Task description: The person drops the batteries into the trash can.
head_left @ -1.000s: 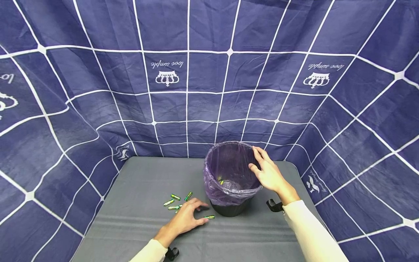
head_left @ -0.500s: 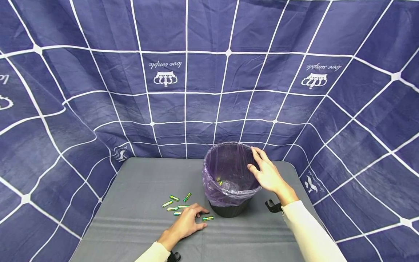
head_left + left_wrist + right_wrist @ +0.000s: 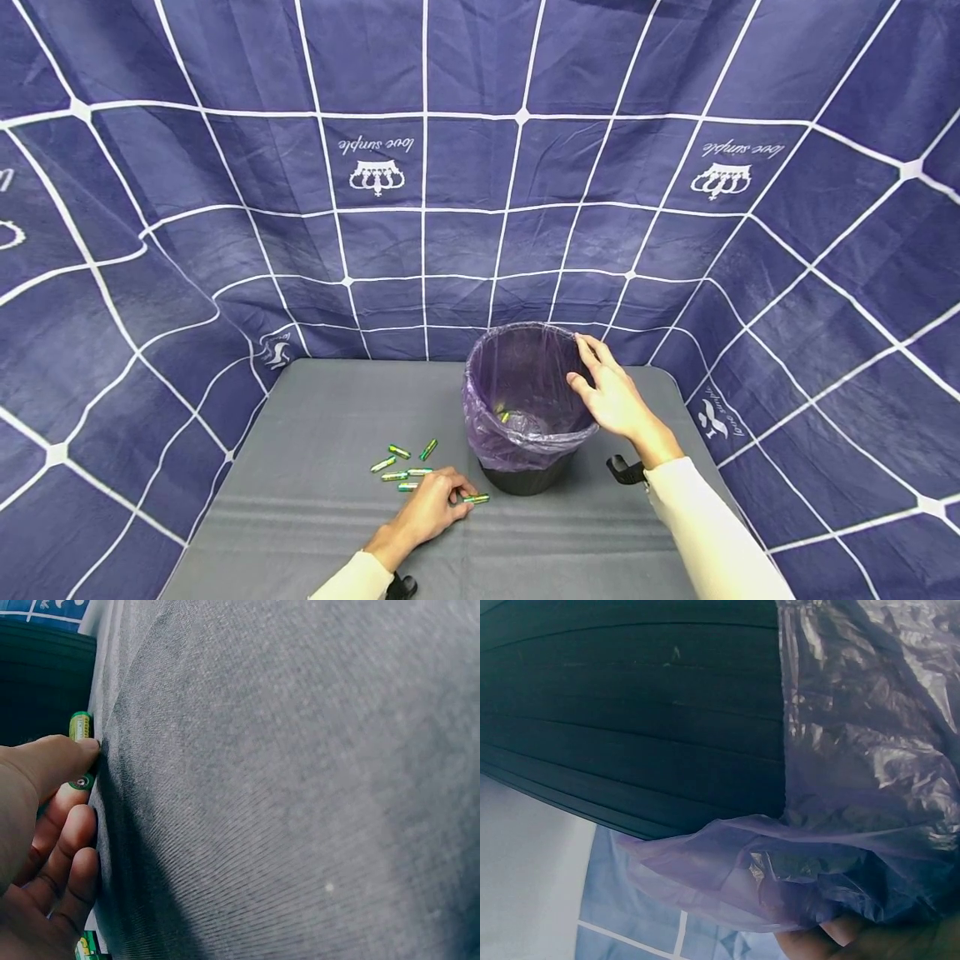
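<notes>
My left hand [image 3: 432,506] lies low on the table, its thumb and index finger pinching a green-and-yellow battery [image 3: 477,499]. In the left wrist view this battery [image 3: 81,726] shows beyond the thumb, with the other fingers curled below. Just right of it stands a black trash can [image 3: 525,482] lined with a translucent purple bag [image 3: 487,417]. My right hand [image 3: 617,398] grips the can's right rim over the bag, thumb on the inner side. In the right wrist view its fingers [image 3: 810,943] are partly hidden by the bag [image 3: 870,772].
Several more batteries [image 3: 394,476] lie loose on the grey table [image 3: 337,408], left of my left hand. Inside the can a battery [image 3: 505,416] shows near the bottom. A blue curtain [image 3: 465,167] with white lines surrounds the back and sides.
My left thumb and index finger have closed on the battery beside the trash can, after standing apart around it. The right hand stays on the rim.
</notes>
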{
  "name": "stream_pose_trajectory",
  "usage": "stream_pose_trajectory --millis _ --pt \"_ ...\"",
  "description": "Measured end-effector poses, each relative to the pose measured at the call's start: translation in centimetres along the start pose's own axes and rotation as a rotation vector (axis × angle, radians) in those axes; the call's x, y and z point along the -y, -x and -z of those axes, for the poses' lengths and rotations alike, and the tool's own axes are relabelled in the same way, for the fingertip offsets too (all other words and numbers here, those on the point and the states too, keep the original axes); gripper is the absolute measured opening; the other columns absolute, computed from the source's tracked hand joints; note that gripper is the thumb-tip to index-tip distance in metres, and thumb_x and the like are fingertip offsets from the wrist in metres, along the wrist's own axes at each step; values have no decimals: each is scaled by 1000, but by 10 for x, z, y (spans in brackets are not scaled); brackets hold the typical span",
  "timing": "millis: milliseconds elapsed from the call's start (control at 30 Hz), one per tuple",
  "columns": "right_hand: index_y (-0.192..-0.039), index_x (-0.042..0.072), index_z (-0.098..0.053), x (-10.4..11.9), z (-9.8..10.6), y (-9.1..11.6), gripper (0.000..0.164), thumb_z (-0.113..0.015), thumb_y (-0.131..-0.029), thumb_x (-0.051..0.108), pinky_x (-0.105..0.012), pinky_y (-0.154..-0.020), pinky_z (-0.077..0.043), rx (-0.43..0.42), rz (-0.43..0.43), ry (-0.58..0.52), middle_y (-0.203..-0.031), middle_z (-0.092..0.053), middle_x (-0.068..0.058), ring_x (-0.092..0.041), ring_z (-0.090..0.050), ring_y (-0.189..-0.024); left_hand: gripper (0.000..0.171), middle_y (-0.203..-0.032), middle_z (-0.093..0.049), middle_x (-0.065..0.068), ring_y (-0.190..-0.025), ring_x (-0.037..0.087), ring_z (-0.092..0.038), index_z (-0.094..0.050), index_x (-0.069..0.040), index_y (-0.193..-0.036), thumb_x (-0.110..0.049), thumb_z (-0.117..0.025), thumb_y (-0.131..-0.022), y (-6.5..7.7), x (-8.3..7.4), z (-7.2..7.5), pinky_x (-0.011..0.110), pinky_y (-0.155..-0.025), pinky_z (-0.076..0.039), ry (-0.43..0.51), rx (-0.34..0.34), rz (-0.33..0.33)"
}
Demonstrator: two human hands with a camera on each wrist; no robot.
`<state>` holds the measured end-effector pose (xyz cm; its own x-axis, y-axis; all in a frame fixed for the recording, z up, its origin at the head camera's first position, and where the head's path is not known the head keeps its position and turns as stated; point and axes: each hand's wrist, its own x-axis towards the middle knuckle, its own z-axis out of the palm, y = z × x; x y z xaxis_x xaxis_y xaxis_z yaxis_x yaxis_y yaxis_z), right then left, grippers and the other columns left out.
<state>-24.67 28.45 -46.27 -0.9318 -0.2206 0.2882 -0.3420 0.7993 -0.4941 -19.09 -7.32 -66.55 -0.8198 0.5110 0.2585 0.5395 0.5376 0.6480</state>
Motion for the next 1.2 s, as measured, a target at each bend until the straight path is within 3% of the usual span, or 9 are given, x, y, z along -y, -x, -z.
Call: stream_pose_trajectory --millis 333,633,1200 --pt "-181 0 -35 0 0 -1 73 -58 -117 29 -76 -133 -42 9 -6 1 -186 -36 -23 -53 -47 -168 15 -95 -77 0 -79 10 -69 -87 -10 -104 -3 -94 -94 1 -2 3 15 -71 -55 -8 -7 -20" --pt "-180 -2 -35 0 0 -1 73 -58 -117 26 -76 -134 -40 6 -9 1 -186 -36 -25 -54 -46 -168 14 -96 -77 -1 -81 11 -70 -86 -13 -104 -5 -93 -95 2 -3 7 15 -74 -55 -22 16 8" --pt "-181 0 -35 -2 0 0 73 -59 -117 27 -76 -134 -40 8 -8 5 -186 -37 -24 -53 -46 -169 18 -95 -75 -3 -79 13 -70 -87 -15 -104 -1 -93 -93 4 7 31 16 -71 -55 7 -90 11"
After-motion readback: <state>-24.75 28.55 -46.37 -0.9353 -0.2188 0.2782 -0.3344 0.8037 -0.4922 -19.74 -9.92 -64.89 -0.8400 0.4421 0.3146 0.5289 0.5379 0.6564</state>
